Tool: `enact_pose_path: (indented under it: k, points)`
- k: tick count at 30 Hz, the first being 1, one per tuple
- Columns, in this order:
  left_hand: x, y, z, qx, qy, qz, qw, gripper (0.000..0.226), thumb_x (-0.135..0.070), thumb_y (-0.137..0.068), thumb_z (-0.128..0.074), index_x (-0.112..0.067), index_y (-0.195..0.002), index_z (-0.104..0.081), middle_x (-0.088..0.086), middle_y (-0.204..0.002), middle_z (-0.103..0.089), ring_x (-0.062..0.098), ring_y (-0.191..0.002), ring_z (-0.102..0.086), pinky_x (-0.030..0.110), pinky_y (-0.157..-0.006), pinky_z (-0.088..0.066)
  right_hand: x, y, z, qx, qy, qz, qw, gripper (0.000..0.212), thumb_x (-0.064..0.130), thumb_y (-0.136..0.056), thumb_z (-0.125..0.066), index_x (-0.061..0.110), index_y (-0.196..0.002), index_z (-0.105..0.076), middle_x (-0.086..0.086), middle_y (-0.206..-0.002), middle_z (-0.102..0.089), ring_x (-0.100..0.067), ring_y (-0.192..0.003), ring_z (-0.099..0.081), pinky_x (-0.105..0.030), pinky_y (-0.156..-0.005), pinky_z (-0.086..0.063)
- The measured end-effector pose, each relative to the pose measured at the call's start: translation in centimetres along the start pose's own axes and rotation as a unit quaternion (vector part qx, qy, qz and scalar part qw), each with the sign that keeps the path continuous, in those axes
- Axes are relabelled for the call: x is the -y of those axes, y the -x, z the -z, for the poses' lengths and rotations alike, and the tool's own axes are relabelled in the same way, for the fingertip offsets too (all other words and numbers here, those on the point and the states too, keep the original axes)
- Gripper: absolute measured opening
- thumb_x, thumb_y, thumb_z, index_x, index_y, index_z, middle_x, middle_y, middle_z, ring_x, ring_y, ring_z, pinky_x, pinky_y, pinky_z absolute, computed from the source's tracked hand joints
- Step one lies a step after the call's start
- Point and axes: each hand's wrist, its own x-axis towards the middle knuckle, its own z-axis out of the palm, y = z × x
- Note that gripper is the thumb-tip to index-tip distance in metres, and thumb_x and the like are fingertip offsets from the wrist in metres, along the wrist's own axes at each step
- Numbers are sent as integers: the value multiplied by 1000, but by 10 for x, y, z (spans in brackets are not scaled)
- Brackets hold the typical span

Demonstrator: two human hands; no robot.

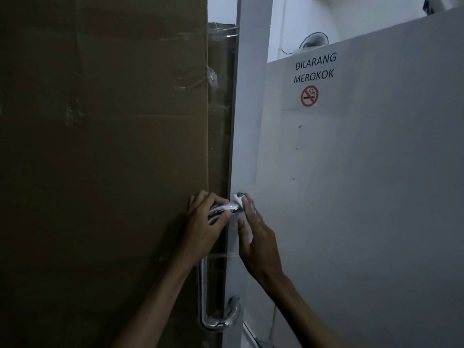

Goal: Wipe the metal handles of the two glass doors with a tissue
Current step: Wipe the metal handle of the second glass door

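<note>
Chrome door handle [204, 292] on the glass door's edge, upper bend gripped by left hand [204, 222], fingers curled round the metal. Right hand [258, 237] mostly flat, fingers extended, pressing a white tissue [238, 200] against the handle's top mount at the door frame [247, 121]. Lower bend of handle bare, well below both hands. Taped brown cardboard [100, 146] covering the glass at left. White partition [364, 197] at right carrying a "DILARANG MEROKOK" sign [313, 81]; fan [313, 40] peeking above it.
</note>
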Motion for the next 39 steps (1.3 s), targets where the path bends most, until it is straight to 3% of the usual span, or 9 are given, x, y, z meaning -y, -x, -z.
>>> enact_pose_path:
  k: [3,6,11,18,20,24,29,34,39]
  points:
    - [4,-2,-2,-3,-2,-6,1000,9,-24,-95,-74,-27,-102,-68,-13,-104,-55,10,-105,-51,23,-83,-44,-4,-24,6,-4,22,-17,1000,45,34,-112,-44,20,-154,-46,1,-157,-50,-7,-144,-45,-22,-118,-37]
    - [6,-4,-3,-2,6,-1,1000,10,-24,-94,-75,-25,-101,-68,-12,-103,-56,8,-104,-50,23,-80,-44,-4,-43,16,12,86,29,996,35,35,-111,-41,21,-138,-58,2,-137,-64,-8,-125,-52,-24,-98,-50]
    - [7,-5,-3,0,9,6,1000,10,-25,-94,-75,-25,-101,-67,-12,-103,-56,8,-104,-51,18,-78,-41,-6,-55,33,93,128,89,983,38,39,-110,-38,20,-129,-64,-2,-129,-68,-14,-119,-50,-24,-91,-42]
    - [5,-6,-1,6,23,14,1000,12,-24,-94,-76,-21,-103,-68,-10,-104,-57,7,-105,-52,12,-78,-41,-5,-102,43,181,218,147,948,48,48,-110,-30,28,-99,-72,6,-80,-69,-13,-77,-53,-42,-93,-45]
    - [6,-7,1,15,36,25,999,14,-23,-94,-76,-21,-104,-67,-10,-105,-56,7,-106,-53,13,-78,-44,0,-95,38,162,243,139,946,46,51,-108,-33,31,-109,-75,6,-89,-74,-15,-84,-46,-39,-85,-42]
    - [7,-8,2,17,57,12,998,15,-23,-93,-77,-21,-106,-70,-8,-106,-58,9,-107,-56,15,-82,-46,-2,-49,27,54,131,99,985,33,41,-110,-38,34,-130,-64,11,-121,-69,-12,-89,-49,-40,-87,-40]
    - [13,-11,1,27,63,17,998,17,-25,-93,-77,-25,-108,-69,-13,-108,-57,12,-107,-59,30,-86,-53,-25,-40,2,18,-52,13,998,36,28,-112,-45,25,-146,-57,6,-150,-57,-13,-131,-60,-29,-102,-55]
    - [14,-11,1,30,77,17,996,17,-25,-93,-77,-25,-108,-68,-10,-108,-57,13,-107,-60,29,-84,-53,-26,-37,4,23,-89,42,995,38,22,-111,-46,22,-148,-56,6,-156,-51,-23,-120,-68,-20,-78,-62]
    - [14,-12,-1,21,79,25,996,18,-23,-93,-77,-22,-109,-70,-8,-109,-58,11,-107,-59,21,-83,-51,-23,-31,8,3,-90,15,996,42,31,-111,-45,34,-153,-49,17,-160,-42,-22,-117,-70,-18,-70,-61]
